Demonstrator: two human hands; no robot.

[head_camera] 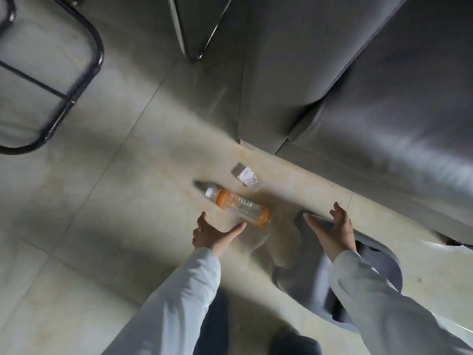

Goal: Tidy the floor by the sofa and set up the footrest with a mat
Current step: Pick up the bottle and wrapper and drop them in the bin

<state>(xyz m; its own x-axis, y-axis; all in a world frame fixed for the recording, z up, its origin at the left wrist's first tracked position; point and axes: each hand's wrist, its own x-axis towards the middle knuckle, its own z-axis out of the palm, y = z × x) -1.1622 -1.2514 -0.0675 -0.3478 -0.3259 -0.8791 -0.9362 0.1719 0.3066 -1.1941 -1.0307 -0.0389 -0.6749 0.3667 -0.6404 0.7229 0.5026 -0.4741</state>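
Left hand point(213, 234) spread empty, bottle point(239, 208) at its 1 o'clock; right hand point(334, 226) spread empty; crumpled paper point(247, 176) beyond.

sofa point(384, 85): cut off top and right | bottle point(239, 207) label: blurred, unreadable | chair frame point(76, 80): cropped left

A clear plastic bottle point(239, 207) with orange label bands and a white cap lies on its side on the pale tiled floor point(107, 190), cap pointing away from the person. Just beyond it, apart from it, lies a crumpled white scrap of paper point(247, 176). Both rest near the front corner of the grey sofa point(378, 119).
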